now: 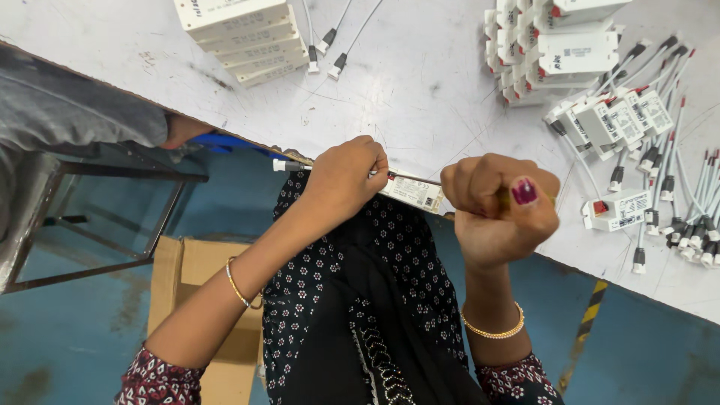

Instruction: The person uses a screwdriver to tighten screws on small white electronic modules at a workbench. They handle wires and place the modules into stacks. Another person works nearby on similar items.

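**Both hands on one white module at the bench edge**

Bench (420, 82): big white top, scuffed & scratched, edge running diagonally across the view. Work sits right at that near edge, prob. so the hands can brace against it.

Stack of flat white boxes (244, 34) top left, squared up neatly, two white leads w/ dark plugs beside it. Top right: heap of white modules (577, 60), less tidy, trailing thin wires w/ red & black ends; a loose bundle of those wires (686, 202) fans toward the right edge. One single module (619, 210) lies apart, near the right hand.

White rectangular module (411, 192): hard plastic, label on its face, held at the bench edge between the two hands, partly hidden by them. A thin lead w/ a small white connector (280, 165) sticks out leftward.

Left hand (346, 178): closed round the lead/module end, pinning it down. Right hand (501, 204): clenched in a fist round something small & yellowish, can't tell what; painted thumbnail up.

Another person's grey sleeve (67, 112) at left. Cardboard box (191, 300) on the blue floor below.
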Demonstrator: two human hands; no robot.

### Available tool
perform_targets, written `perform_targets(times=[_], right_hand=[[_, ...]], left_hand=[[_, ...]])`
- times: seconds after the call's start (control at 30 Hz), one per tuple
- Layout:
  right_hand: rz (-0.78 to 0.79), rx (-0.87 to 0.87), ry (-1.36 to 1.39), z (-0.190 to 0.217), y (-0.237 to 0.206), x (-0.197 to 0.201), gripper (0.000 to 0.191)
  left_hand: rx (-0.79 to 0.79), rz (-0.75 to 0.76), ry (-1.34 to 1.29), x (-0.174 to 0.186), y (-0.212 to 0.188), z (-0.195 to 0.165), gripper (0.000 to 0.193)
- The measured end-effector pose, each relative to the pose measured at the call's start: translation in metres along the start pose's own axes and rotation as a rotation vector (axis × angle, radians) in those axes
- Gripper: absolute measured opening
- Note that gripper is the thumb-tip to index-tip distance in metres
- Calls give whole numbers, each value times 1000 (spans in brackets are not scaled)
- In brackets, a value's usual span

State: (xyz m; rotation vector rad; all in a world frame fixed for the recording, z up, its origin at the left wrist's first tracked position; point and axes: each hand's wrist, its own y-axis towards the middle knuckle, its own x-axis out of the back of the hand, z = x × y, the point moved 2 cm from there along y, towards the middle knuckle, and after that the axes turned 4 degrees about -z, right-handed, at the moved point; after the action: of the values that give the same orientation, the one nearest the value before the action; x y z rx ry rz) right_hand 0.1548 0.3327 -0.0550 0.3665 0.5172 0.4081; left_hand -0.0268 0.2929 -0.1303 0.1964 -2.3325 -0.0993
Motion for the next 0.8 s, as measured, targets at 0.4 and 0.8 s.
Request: perform_targets(times=[0.4,0.8], right_hand=[[-39,-59,-8,-7,21,26,54],[-5,3,-17,11,-6,17,55]], left_hand=[[123,-12,110,-27,19,-10,12],[125,-86,251,-29,-19,-36,5]])
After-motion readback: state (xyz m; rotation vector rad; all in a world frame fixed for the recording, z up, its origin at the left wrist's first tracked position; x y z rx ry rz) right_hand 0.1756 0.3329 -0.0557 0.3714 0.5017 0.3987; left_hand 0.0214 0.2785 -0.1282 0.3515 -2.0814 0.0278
